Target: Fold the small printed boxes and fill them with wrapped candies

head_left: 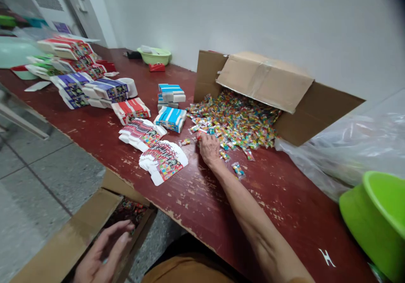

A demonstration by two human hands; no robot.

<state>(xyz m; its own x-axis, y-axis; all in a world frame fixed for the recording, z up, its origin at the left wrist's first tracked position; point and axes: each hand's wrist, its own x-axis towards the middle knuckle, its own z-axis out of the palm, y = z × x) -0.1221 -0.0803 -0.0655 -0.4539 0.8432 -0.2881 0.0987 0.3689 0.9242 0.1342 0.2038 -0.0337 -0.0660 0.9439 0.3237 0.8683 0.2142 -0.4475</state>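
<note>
My right hand [209, 148] reaches to the near edge of a heap of small clear candy packets [243, 118]. Its fingers curl down among the packets and their tips are hidden, so I cannot make out what is in them. Single packets [238, 170] lie just right of the wrist. My left hand [104, 253] hovers over an open cardboard box [79, 228] below the table edge, fingers and thumb apart, holding nothing visible. Between the hands, two fanned stacks of flat red-and-white cartons [164, 162] rest on the table.
The heap spills from a tipped cardboard box [265, 78] on the worn red table [202, 207]. Banded carton bundles, blue [171, 118], red [131, 110] and purple [106, 89], stand at left. A green tub [357, 211] and plastic sheeting [329, 156] are at right.
</note>
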